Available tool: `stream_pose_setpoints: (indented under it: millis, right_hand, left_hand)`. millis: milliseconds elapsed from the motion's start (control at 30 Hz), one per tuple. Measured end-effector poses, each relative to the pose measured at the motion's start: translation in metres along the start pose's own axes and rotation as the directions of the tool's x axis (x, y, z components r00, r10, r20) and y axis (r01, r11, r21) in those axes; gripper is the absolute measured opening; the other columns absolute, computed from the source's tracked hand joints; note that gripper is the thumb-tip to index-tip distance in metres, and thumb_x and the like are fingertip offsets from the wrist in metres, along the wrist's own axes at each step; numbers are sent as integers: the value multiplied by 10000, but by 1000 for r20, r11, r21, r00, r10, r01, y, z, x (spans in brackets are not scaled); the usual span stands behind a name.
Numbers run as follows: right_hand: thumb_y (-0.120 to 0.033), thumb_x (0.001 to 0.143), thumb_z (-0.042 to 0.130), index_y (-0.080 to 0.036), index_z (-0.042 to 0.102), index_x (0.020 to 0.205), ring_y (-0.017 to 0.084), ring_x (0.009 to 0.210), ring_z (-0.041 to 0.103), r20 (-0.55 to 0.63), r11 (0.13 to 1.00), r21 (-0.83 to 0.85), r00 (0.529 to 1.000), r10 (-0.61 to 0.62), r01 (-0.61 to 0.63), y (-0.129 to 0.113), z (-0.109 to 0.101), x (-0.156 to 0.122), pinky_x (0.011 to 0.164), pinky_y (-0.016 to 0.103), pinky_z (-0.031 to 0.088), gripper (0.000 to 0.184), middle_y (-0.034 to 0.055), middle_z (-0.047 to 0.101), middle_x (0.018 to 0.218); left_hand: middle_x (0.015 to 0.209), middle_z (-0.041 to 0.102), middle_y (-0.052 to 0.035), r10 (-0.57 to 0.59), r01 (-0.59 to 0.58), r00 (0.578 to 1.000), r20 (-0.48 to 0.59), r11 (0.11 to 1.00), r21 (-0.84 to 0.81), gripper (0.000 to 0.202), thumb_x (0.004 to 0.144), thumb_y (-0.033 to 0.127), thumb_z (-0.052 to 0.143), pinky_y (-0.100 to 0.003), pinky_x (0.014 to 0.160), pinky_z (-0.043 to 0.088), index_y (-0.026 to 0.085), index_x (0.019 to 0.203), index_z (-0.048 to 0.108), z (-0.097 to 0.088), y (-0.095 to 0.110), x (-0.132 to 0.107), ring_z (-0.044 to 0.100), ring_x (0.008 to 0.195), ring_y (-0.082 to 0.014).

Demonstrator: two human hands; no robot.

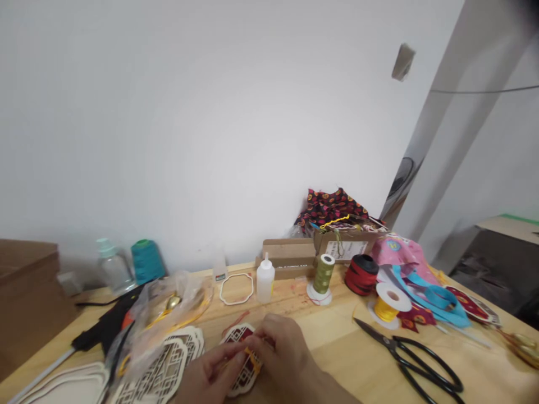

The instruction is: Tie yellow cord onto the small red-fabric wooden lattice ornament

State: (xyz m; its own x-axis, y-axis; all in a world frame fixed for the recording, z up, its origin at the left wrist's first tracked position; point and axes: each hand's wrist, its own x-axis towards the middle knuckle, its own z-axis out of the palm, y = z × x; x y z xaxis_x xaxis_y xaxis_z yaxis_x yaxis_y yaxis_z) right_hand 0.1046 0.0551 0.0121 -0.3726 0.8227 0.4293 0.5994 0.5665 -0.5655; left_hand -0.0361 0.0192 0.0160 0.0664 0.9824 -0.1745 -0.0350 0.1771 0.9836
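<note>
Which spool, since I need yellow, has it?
The white spool nearest the scissors holds yellow; the teal spool, olive spool and red-black spool don't.

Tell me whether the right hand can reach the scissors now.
Probably yes: the scissors lie uncovered to the right of the right hand, nothing visible between, though it is busy at the orange cord.

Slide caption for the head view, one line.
Left hand and right hand meet over a pale-rimmed lattice piece; black-handled scissors lie to the right on a wooden table.
</note>
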Motion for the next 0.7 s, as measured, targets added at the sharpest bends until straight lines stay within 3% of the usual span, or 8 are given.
stream_pose_setpoints:
  millis: [267,500,700]
  right_hand:
    - [-235,762,462,-136,512,523,66,466,386,8,996,88,999,33,-34,-3,1,-3,449,170,250,264,-36,427,482]
    - [-262,778,434,-137,527,539,68,476,381,-13,988,148,999,52,-49,2,6,-3,452,173,250,285,-32,426,495]
    - [-276,725,502,-137,574,599,77,479,389,44,973,228,998,32,-42,-1,1,-2,457,179,266,200,-32,446,503]
  left_hand:
    - [649,715,6,-15,14,999,-29,999,-33,192,592,291,644,-211,597,472,200,753,695,1,-1,-2,626,665,-181]
    - [654,712,6,-6,6,1000,-23,1000,-8,202,631,281,615,-209,587,461,193,801,680,1,-3,-2,620,656,-171]
    - [641,712,11,2,-1,996,-88,1000,9,196,620,277,620,-200,573,467,190,783,685,1,1,-4,627,663,-175]
